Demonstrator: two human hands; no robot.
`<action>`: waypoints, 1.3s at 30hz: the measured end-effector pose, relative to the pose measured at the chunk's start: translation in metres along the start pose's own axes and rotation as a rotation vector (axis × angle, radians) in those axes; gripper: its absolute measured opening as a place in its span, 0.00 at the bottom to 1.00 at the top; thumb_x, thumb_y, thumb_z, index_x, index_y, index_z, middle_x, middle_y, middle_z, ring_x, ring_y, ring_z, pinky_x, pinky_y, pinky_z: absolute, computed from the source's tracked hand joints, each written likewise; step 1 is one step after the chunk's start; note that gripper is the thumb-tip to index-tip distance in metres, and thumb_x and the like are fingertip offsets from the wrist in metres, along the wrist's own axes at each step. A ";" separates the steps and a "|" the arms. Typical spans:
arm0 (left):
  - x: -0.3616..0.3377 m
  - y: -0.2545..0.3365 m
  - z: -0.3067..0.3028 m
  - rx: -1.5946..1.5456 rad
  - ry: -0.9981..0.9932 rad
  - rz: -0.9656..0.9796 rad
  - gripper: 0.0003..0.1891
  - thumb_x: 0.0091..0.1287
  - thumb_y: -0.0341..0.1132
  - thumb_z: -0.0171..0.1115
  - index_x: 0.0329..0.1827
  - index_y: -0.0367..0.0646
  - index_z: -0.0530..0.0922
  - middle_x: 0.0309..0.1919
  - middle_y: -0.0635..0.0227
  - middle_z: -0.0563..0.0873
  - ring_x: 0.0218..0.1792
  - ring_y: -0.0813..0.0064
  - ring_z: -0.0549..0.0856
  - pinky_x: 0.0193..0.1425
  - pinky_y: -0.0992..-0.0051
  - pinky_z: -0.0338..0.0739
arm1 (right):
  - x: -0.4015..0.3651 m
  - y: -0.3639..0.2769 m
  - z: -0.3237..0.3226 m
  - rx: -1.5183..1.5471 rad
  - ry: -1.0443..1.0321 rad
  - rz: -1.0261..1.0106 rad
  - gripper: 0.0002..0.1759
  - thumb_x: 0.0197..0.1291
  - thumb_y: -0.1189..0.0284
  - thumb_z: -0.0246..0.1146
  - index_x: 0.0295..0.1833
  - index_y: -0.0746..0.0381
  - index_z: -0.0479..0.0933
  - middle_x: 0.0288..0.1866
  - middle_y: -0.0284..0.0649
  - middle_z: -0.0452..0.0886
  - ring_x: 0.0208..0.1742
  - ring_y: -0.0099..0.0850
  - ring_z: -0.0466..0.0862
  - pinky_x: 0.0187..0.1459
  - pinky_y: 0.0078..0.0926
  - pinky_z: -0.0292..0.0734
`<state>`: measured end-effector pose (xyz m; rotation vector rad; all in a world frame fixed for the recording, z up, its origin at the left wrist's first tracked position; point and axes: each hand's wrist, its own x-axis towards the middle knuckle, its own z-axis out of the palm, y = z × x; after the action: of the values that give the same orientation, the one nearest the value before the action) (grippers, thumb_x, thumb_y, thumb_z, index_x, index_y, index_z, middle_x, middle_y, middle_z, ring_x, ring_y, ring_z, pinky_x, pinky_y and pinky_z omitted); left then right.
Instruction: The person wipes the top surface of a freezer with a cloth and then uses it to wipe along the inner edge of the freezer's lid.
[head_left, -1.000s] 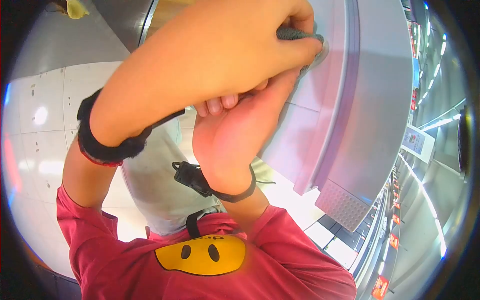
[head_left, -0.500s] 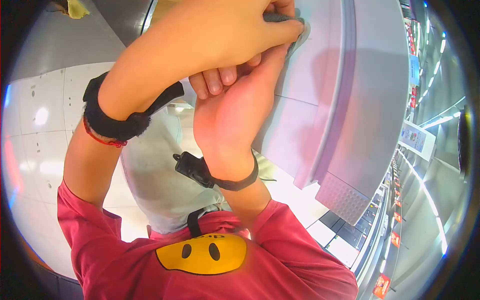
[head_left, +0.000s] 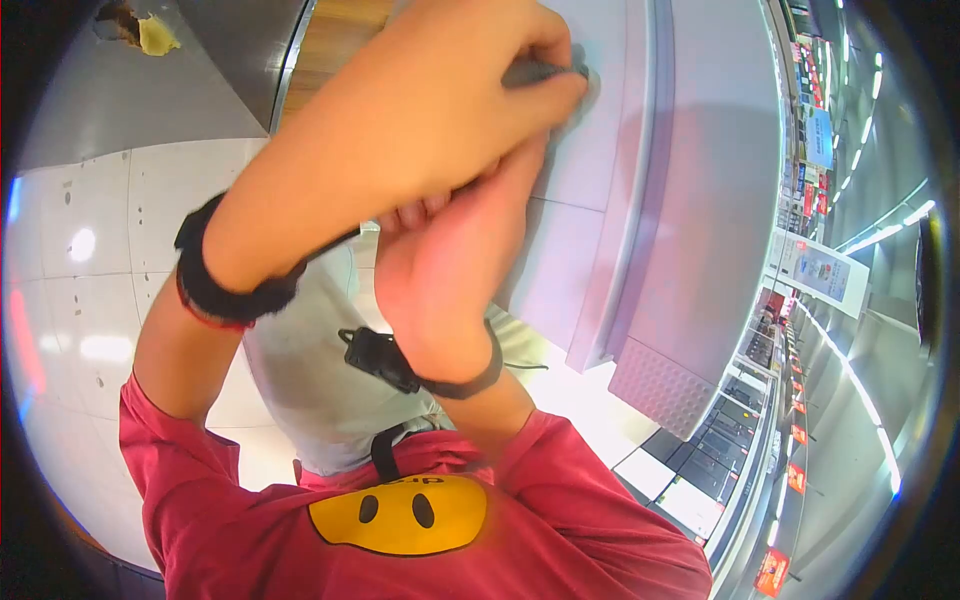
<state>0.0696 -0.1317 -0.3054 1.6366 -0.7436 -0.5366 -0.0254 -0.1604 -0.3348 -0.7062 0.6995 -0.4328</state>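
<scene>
My left hand [head_left: 475,95] reaches across from the left, with thumb and fingers pinched on a small dark grey piece [head_left: 530,73], mostly hidden in the grip. That piece is right at a pale grey panel [head_left: 590,140] with a raised ridge. Below and partly behind it is my right hand [head_left: 455,245], palm side up, fingers curled in under the left hand. Its thumb side stretches up toward the dark grey piece; what its fingers hold is hidden. A black band [head_left: 230,270] circles my left forearm, and a strap with a black clip [head_left: 380,358] is on my right wrist.
A dotted, textured corner piece [head_left: 665,388] ends the panel. At right stand shelves with red signs [head_left: 797,478] and a white sign board [head_left: 820,272]. A dark grey surface [head_left: 210,80] with a torn hole is upper left, above pale floor tiles [head_left: 90,300].
Both hands and the panel have shifted slightly left in view. My left hand now covers more of the right fingers. The dark grey piece stays in the left hand's pinch.
</scene>
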 end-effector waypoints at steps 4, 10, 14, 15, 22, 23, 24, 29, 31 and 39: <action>-0.002 -0.007 0.002 -0.021 -0.013 0.088 0.13 0.74 0.38 0.66 0.39 0.35 0.80 0.23 0.69 0.80 0.20 0.81 0.78 0.27 0.75 0.73 | -0.005 -0.004 0.003 0.054 -0.057 -0.011 0.27 0.81 0.42 0.49 0.30 0.45 0.61 0.19 0.21 0.57 0.19 0.18 0.57 0.24 0.23 0.52; 0.006 -0.018 0.001 -0.032 0.013 0.111 0.14 0.74 0.39 0.66 0.38 0.35 0.80 0.23 0.69 0.80 0.19 0.82 0.77 0.26 0.76 0.72 | 0.010 0.005 -0.003 0.005 -0.082 0.000 0.28 0.81 0.41 0.49 0.29 0.45 0.61 0.17 0.22 0.57 0.19 0.19 0.58 0.24 0.23 0.53; -0.002 -0.019 0.008 -0.062 0.009 0.144 0.14 0.74 0.40 0.66 0.39 0.35 0.80 0.23 0.69 0.80 0.18 0.82 0.77 0.24 0.76 0.72 | -0.009 0.002 0.000 0.038 -0.025 -0.021 0.29 0.80 0.40 0.49 0.29 0.46 0.62 0.17 0.22 0.57 0.19 0.20 0.59 0.25 0.23 0.54; -0.001 -0.012 0.001 -0.052 -0.037 0.080 0.14 0.74 0.40 0.66 0.39 0.35 0.80 0.23 0.69 0.80 0.18 0.82 0.77 0.25 0.76 0.72 | -0.006 0.002 0.001 0.055 -0.055 -0.023 0.28 0.80 0.40 0.49 0.29 0.46 0.62 0.17 0.23 0.57 0.19 0.21 0.59 0.25 0.23 0.54; 0.007 -0.030 0.004 -0.072 0.005 0.039 0.14 0.74 0.40 0.66 0.38 0.35 0.79 0.25 0.69 0.81 0.20 0.82 0.77 0.28 0.77 0.73 | 0.012 0.007 0.001 0.017 -0.086 -0.011 0.29 0.80 0.40 0.49 0.29 0.47 0.60 0.18 0.23 0.58 0.19 0.21 0.58 0.25 0.24 0.54; 0.001 -0.023 0.005 -0.068 -0.015 0.022 0.14 0.74 0.40 0.66 0.39 0.35 0.80 0.25 0.69 0.81 0.20 0.82 0.77 0.28 0.77 0.73 | 0.004 0.007 -0.001 0.013 -0.063 -0.010 0.29 0.80 0.40 0.49 0.29 0.47 0.60 0.18 0.23 0.57 0.19 0.21 0.58 0.25 0.24 0.54; -0.005 -0.010 0.002 -0.062 -0.036 0.008 0.14 0.74 0.39 0.66 0.39 0.35 0.80 0.25 0.68 0.81 0.20 0.82 0.78 0.28 0.77 0.73 | -0.002 0.007 -0.004 0.011 -0.040 -0.011 0.29 0.80 0.39 0.49 0.29 0.47 0.60 0.18 0.23 0.57 0.19 0.21 0.57 0.25 0.24 0.54; 0.001 -0.002 -0.005 -0.008 -0.084 -0.075 0.15 0.75 0.39 0.65 0.40 0.32 0.81 0.24 0.64 0.82 0.20 0.77 0.80 0.27 0.74 0.75 | 0.004 0.005 -0.003 0.071 -0.099 0.010 0.29 0.80 0.39 0.49 0.29 0.46 0.62 0.18 0.23 0.58 0.19 0.20 0.58 0.25 0.23 0.54; 0.008 0.025 -0.018 -0.028 -0.125 -0.207 0.16 0.76 0.37 0.63 0.37 0.30 0.82 0.20 0.61 0.84 0.17 0.74 0.82 0.24 0.73 0.76 | 0.013 0.005 0.001 0.058 -0.151 0.009 0.28 0.80 0.40 0.49 0.30 0.46 0.64 0.17 0.23 0.58 0.19 0.19 0.58 0.25 0.23 0.55; 0.006 0.039 -0.040 -0.164 -0.276 -0.182 0.15 0.74 0.35 0.63 0.35 0.28 0.82 0.22 0.55 0.85 0.23 0.69 0.83 0.33 0.70 0.78 | -0.001 0.003 -0.004 0.025 -0.124 -0.052 0.27 0.81 0.42 0.49 0.31 0.47 0.65 0.18 0.23 0.57 0.19 0.20 0.56 0.25 0.24 0.53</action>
<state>0.0951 -0.1128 -0.2590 1.5012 -0.7335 -0.9438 -0.0284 -0.1598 -0.3390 -0.7223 0.5592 -0.4410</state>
